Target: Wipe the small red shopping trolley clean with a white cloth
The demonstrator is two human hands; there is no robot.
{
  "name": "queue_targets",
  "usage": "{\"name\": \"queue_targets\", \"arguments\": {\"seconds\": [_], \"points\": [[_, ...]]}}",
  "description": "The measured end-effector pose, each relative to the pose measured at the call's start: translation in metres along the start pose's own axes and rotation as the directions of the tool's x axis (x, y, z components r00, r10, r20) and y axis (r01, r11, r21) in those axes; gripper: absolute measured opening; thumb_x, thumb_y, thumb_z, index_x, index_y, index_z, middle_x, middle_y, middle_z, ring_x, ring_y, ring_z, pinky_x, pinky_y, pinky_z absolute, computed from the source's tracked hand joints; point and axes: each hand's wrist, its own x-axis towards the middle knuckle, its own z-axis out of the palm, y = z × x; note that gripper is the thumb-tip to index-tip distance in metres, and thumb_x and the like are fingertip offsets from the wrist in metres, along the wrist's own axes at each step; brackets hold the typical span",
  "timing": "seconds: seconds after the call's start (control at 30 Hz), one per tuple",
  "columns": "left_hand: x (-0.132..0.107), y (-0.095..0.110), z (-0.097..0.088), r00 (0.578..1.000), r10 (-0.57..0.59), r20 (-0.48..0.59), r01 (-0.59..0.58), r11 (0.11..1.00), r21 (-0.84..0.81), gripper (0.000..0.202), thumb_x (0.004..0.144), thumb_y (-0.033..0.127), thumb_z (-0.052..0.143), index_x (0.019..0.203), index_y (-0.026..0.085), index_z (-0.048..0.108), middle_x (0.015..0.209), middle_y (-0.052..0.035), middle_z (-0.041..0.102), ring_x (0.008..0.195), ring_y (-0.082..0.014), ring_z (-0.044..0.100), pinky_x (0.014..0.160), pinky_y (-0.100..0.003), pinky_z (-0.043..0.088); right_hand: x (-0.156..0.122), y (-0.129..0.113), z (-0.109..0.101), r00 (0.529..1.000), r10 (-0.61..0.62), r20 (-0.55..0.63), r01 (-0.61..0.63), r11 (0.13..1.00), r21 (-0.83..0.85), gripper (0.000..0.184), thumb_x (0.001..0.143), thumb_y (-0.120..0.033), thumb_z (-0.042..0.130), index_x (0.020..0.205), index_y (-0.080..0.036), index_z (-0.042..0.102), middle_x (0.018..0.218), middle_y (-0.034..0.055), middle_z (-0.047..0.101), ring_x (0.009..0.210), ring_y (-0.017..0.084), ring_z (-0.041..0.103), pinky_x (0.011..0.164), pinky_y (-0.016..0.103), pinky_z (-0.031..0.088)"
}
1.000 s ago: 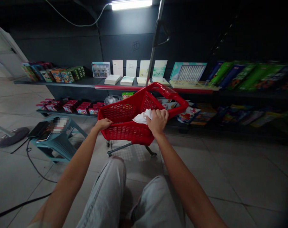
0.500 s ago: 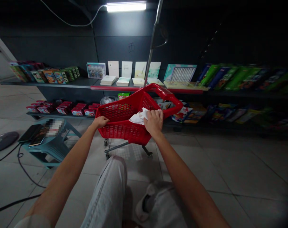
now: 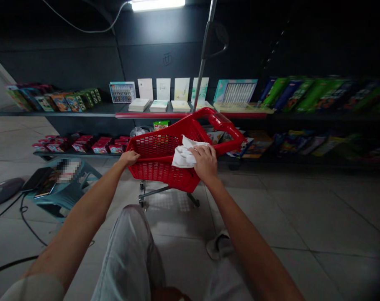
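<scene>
A red plastic mesh shopping cart (image 3: 160,167) on a small wheeled metal frame stands in front of me on the tile floor. My left hand (image 3: 129,158) is closed around the cart's near rim at the left corner. My right hand (image 3: 205,162) presses a crumpled white cloth (image 3: 184,154) against the near rim, and the cloth bunches up under my fingers. The inside of the basket is mostly hidden by the cloth and the mesh wall.
Dark store shelves (image 3: 108,113) with boxes, booklets and packaged goods run behind the cart. A teal plastic stool (image 3: 60,196) with dark flat items on it stands to the left. A black cable (image 3: 26,221) crosses the floor there.
The white cloth now sits higher and more spread over the near rim, with my right hand pressing on it. My right leg has dropped lower, and its sock shows on the floor.
</scene>
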Motion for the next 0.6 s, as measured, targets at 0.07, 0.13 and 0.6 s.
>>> {"name": "queue_targets", "arguments": {"seconds": [0.07,0.13,0.6], "points": [[-0.003,0.002,-0.002,1.000,0.013,0.006,-0.013,1.000,0.024,0.051,0.094,0.045,0.036,0.086,0.019,0.080,0.104,-0.0122,0.078,0.100,-0.0276,0.070,0.076,-0.029,0.045,-0.006,-0.001,-0.004,1.000,-0.008,-0.010,0.008,1.000,0.015,0.051,0.089,-0.006,0.046,0.134,-0.022,0.065,0.138,0.0084,0.066,0.132,0.028,0.048,0.124,0.049,0.021],[-0.006,0.003,-0.003,1.000,0.026,0.009,-0.026,0.999,0.047,0.052,0.096,0.045,0.035,0.087,0.020,0.079,0.105,-0.0124,0.078,0.100,-0.0270,0.070,0.077,-0.029,0.045,-0.013,0.000,-0.008,0.999,-0.046,-0.017,0.046,0.999,0.028,0.055,0.088,-0.005,0.045,0.137,-0.023,0.063,0.142,0.0068,0.064,0.138,0.026,0.045,0.126,0.049,0.019],[-0.029,0.003,-0.003,0.994,0.104,-0.013,-0.100,0.975,0.198,0.042,0.098,0.036,0.037,0.086,0.021,0.074,0.104,-0.0119,0.077,0.099,-0.0246,0.068,0.076,-0.030,0.041,-0.019,-0.011,-0.017,0.997,0.043,-0.061,-0.041,0.998,0.039,0.050,0.087,-0.017,0.052,0.135,-0.021,0.063,0.138,0.0114,0.064,0.132,0.031,0.048,0.125,0.050,0.021]]}}
